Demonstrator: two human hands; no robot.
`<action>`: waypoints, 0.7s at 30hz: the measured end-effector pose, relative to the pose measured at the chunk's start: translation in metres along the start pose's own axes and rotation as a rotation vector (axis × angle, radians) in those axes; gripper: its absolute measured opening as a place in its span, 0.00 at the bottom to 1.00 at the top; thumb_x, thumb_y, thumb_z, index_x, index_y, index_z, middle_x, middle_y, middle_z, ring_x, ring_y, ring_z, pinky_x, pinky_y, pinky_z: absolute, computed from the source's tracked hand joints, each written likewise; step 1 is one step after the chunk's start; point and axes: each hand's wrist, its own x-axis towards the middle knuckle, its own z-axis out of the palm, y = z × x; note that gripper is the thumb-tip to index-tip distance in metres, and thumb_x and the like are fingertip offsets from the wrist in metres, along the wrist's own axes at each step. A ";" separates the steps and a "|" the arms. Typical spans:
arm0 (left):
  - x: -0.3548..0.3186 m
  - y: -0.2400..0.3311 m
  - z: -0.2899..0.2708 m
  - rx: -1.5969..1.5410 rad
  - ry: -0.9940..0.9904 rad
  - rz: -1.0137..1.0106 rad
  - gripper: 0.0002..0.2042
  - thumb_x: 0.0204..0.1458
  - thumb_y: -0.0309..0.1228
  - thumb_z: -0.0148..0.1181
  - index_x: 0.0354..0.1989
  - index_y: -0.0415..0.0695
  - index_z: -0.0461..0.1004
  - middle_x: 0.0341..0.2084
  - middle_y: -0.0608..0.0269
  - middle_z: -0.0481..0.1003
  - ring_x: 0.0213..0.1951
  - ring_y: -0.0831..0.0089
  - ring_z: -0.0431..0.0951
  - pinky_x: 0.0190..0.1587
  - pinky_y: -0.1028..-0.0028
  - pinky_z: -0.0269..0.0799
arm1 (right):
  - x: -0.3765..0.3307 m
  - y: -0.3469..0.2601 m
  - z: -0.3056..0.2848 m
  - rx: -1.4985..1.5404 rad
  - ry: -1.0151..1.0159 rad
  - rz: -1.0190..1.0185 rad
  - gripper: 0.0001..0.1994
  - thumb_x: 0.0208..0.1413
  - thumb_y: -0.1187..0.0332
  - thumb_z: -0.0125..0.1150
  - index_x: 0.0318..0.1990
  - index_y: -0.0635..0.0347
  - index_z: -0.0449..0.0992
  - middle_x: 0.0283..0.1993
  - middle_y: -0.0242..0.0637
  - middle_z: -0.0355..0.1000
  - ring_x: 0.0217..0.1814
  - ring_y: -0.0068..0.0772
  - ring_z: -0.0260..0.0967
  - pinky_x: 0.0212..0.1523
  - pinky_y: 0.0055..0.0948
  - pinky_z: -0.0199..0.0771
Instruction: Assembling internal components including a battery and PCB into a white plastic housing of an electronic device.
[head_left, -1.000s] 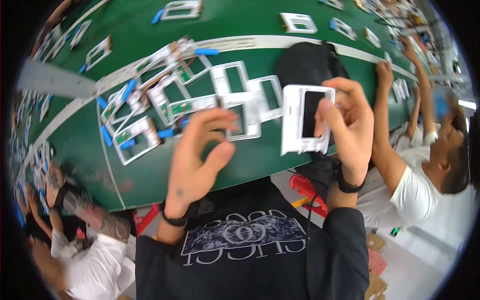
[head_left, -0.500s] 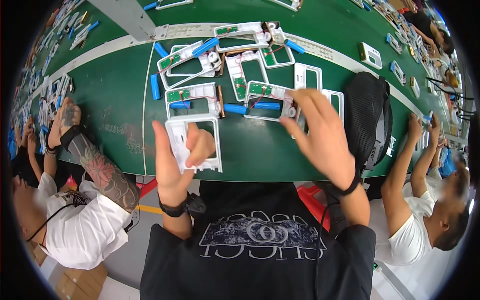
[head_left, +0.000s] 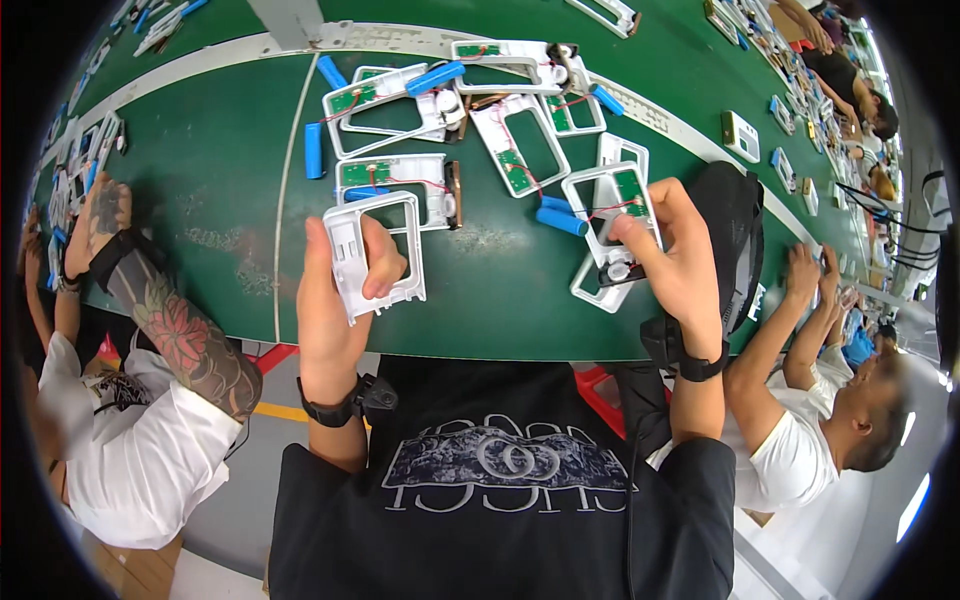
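Now the left hand still grips a white frame, while the right hand has closed on a wired frame near the bench's front edge.

Head-worn fisheye looks steeply down, close over the green table.

Black T-shirt bore a pale printed emblem across the chest. Black wristbands with small black units sat just below left hand and right hand.
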 end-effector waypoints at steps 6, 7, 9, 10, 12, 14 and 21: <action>-0.004 0.003 0.030 0.554 -0.073 -0.102 0.24 0.69 0.46 0.36 0.40 0.35 0.71 0.20 0.63 0.68 0.23 0.70 0.65 0.31 0.73 0.62 | -0.015 0.012 -0.018 0.528 -0.061 0.075 0.12 0.65 0.66 0.55 0.46 0.67 0.69 0.32 0.37 0.75 0.29 0.21 0.71 0.30 0.19 0.67; -0.003 0.000 0.034 0.744 -0.055 -0.064 0.20 0.67 0.42 0.41 0.41 0.36 0.72 0.22 0.60 0.70 0.25 0.68 0.67 0.32 0.71 0.64 | -0.017 0.013 -0.020 0.544 -0.076 0.071 0.12 0.66 0.65 0.53 0.46 0.67 0.69 0.32 0.38 0.75 0.28 0.21 0.70 0.30 0.19 0.66; -0.002 -0.006 0.042 1.125 -0.019 0.027 0.12 0.64 0.34 0.51 0.44 0.36 0.73 0.28 0.56 0.73 0.28 0.63 0.71 0.36 0.68 0.68 | -0.019 0.013 -0.025 0.577 -0.105 0.061 0.14 0.68 0.62 0.49 0.45 0.68 0.70 0.31 0.38 0.74 0.27 0.20 0.69 0.30 0.18 0.66; -0.001 -0.009 0.047 1.126 -0.035 0.029 0.12 0.64 0.34 0.51 0.44 0.36 0.73 0.28 0.56 0.73 0.28 0.63 0.71 0.36 0.68 0.68 | -0.020 0.014 -0.027 0.578 -0.089 0.063 0.14 0.68 0.62 0.49 0.45 0.68 0.70 0.31 0.38 0.74 0.27 0.20 0.69 0.30 0.18 0.66; -0.001 -0.016 0.055 1.317 0.142 0.284 0.10 0.58 0.30 0.57 0.45 0.39 0.74 0.35 0.54 0.73 0.34 0.60 0.73 0.39 0.66 0.69 | -0.021 0.015 -0.031 0.552 -0.144 0.100 0.17 0.69 0.60 0.46 0.44 0.68 0.71 0.32 0.39 0.74 0.26 0.21 0.68 0.30 0.18 0.66; -0.005 -0.018 0.066 1.412 0.218 0.417 0.11 0.55 0.27 0.61 0.45 0.40 0.74 0.38 0.53 0.73 0.36 0.59 0.73 0.40 0.65 0.70 | -0.022 0.015 -0.031 0.553 -0.160 0.121 0.18 0.70 0.58 0.44 0.44 0.68 0.71 0.32 0.39 0.74 0.26 0.21 0.68 0.30 0.18 0.66; 0.019 -0.025 0.141 1.342 -0.482 0.547 0.15 0.50 0.30 0.67 0.45 0.40 0.75 0.43 0.53 0.73 0.43 0.58 0.76 0.41 0.63 0.71 | -0.018 0.001 -0.004 0.289 -0.163 -0.096 0.22 0.72 0.57 0.39 0.42 0.70 0.72 0.33 0.38 0.74 0.33 0.24 0.71 0.36 0.24 0.70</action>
